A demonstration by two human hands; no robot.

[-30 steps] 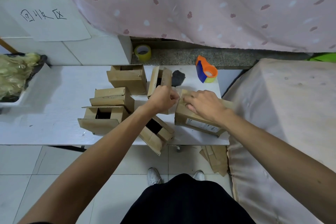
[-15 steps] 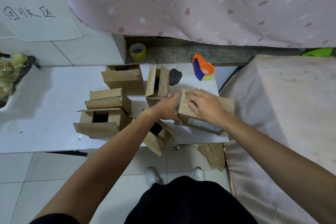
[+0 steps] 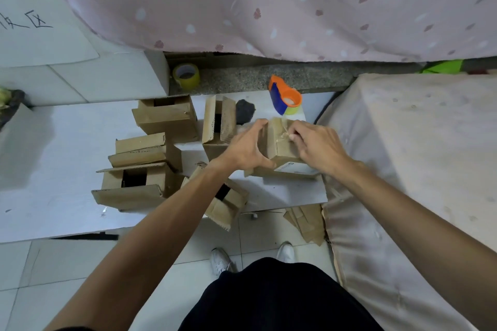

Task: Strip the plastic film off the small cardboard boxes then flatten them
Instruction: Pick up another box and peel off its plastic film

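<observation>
Two hands hold one cardboard box (image 3: 282, 152) on the desk (image 3: 67, 156): the left hand (image 3: 247, 150) clasps its left wall in a wide grip, and the right hand (image 3: 317, 148) pinches plastic film (image 3: 283, 136) on top, the strand lying just left of that narrow grip, between both hands.

I have a single view, from the wide-angle camera on my head, which faces forward and steeply down along my forearms. My left hand (image 3: 247, 149) and right hand (image 3: 318, 148), at the cardboard box (image 3: 278, 142) and its plastic film (image 3: 284, 136), lie close under it, just above the picture's middle. The white table (image 3: 67, 156) spreads to the left, the pink curtain (image 3: 269, 2) fills the top and my shoes (image 3: 220, 260) show at the bottom.
</observation>
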